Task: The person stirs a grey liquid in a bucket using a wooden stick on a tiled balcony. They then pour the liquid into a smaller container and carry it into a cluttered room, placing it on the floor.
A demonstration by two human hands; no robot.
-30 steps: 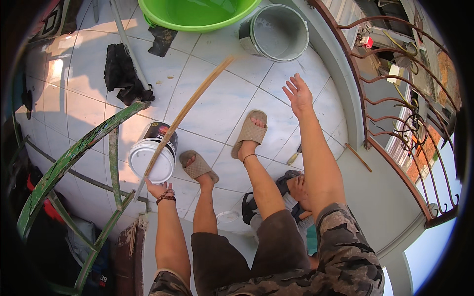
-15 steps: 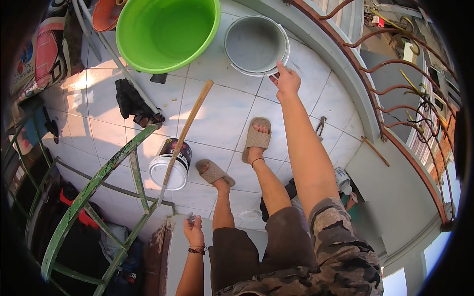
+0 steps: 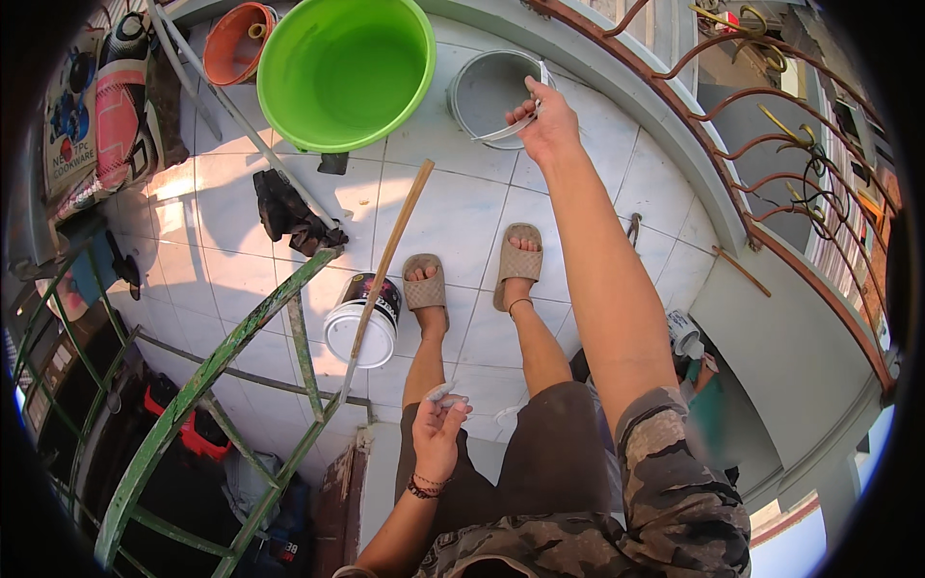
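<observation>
My right arm reaches out to a bucket with a grey inside, standing on the tiles by the low wall. The fingers of my right hand are closed round its thin white handle, which is lifted across the opening. Close to my body, in front of my shorts, is my left hand, palm up with bent fingers. It pinches a small, crumpled greyish-white thing whose kind I cannot make out. Just left of the grey bucket stands a large lime-green tub.
A wooden-handled pole leans over a lidded white pail. At the left are a green metal frame, a black bundle and an orange bucket. A rusty railing curves along the right.
My right hand has gone from the bucket's rim to its handle, which is now raised. My left hand has moved up and right with the greyish thing. My left foot has shifted forward.
</observation>
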